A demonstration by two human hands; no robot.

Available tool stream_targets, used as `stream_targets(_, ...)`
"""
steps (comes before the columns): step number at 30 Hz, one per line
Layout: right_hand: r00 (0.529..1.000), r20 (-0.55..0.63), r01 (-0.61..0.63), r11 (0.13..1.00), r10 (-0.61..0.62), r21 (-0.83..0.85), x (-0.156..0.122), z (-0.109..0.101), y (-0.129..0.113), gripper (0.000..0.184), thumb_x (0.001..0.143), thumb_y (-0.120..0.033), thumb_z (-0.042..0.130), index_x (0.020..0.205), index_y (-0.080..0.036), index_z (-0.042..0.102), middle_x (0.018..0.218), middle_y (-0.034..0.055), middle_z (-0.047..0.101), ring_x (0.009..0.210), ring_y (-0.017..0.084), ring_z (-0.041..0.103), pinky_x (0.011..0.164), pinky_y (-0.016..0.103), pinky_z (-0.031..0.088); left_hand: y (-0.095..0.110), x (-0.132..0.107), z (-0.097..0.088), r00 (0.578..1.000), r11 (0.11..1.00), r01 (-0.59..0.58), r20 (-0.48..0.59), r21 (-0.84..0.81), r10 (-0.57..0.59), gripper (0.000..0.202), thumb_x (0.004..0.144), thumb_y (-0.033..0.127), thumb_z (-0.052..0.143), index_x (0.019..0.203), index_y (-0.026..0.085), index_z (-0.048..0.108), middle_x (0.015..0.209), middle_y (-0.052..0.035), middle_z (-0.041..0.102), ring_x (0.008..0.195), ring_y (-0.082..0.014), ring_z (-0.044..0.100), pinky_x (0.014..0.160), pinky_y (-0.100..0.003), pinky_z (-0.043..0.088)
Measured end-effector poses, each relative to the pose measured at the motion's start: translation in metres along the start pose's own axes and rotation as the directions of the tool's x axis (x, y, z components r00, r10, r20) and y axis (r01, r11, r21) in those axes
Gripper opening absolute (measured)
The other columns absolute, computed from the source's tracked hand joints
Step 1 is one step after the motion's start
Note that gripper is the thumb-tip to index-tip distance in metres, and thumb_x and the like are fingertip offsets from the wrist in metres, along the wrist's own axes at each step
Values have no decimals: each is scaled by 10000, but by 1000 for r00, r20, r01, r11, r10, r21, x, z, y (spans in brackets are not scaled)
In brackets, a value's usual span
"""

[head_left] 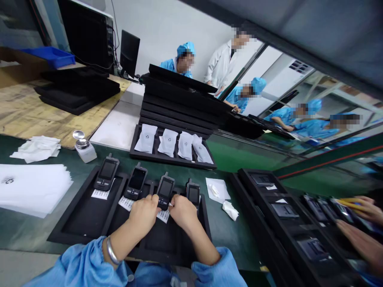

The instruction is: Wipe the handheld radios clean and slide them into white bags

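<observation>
Forearms in blue sleeves come in low from the near edge of the bench and meet over a black foam tray [74, 223]. The left hand [145, 213] lies palm down, wrist bent slightly inward, a silver bangle [111, 250] on the forearm. Its fingers are curled tight against the lower end of the third handset [165, 190], which stands propped in its slot, third in a row of four, screen up. The right hand [183, 211] mirrors it from the other side, knuckles raised and thumb turned in toward the handset's base. Its fingertips are tucked under, so I cannot tell what they grip. A white label slip [164, 216] shows between the two hands, just below the handset. A crumpled wipe [231, 210] lies on the green mat right of the tray.
</observation>
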State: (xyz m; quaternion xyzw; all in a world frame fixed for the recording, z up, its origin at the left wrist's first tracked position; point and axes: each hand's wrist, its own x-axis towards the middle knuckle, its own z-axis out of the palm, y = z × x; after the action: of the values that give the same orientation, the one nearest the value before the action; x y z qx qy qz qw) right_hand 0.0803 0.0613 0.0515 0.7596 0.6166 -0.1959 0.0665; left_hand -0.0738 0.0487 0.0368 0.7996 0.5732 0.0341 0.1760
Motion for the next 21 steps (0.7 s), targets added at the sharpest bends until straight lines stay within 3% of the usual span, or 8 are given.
stream_targets(4,999,-24,-44,994,46,96,-3,4,7,64,768,-199,613,809,-215,660,815,46,707,797,210,675,597,243,367,-1,0,0,1000,1000,7,-5,-18,-7,148,889,252,618,996,152,596,904,-97,669,837,-292,695,655,-338,506)
stream_targets(8,993,-84,-70,983,85,168,-23,4,30,60,816,-218,577,773,-216,619,709,13,657,676,169,614,560,234,336,-2,0,2,1000,998,10,-15,-55,-11,142,884,243,624,986,146,603,899,-96,668,827,-288,693,669,-345,508)
stream_targets(11,972,-233,51,924,42,378,-48,7,56,185,886,-348,521,772,-210,567,537,-39,494,510,136,479,505,228,306,-4,-2,2,1000,995,-8,-26,-102,5,162,893,274,616,999,153,611,918,-84,665,853,-266,683,705,-338,504)
stream_targets(13,928,-371,208,806,15,554,-63,11,68,279,892,-459,524,776,-206,550,491,-78,360,447,114,366,464,222,276,-4,-4,0,997,978,-69,-47,-199,61,239,884,339,636,1064,184,609,988,-60,660,906,-226,664,749,-308,497)
stream_targets(16,876,-481,350,676,9,649,-77,23,69,298,874,-479,590,788,-195,562,512,-90,323,442,94,314,444,210,260,-4,-7,-2,976,807,-215,-98,-550,193,392,797,349,733,1148,227,608,1052,-16,650,882,-158,628,753,-241,473)
stream_targets(19,869,-496,406,578,-3,708,-78,36,56,243,866,-422,641,837,-187,588,533,-79,381,463,91,354,455,199,298,-3,-8,-3,948,579,-263,-96,-772,303,106,825,219,653,918,186,690,804,19,643,703,-115,573,658,-208,421)
stream_targets(21,883,-468,426,481,-35,766,-75,42,48,262,849,-414,669,954,-179,620,607,-42,507,520,111,449,495,205,377,-3,-8,-2,942,507,-233,-63,-830,330,149,857,175,564,765,159,681,661,31,591,624,-103,533,599,-203,381)
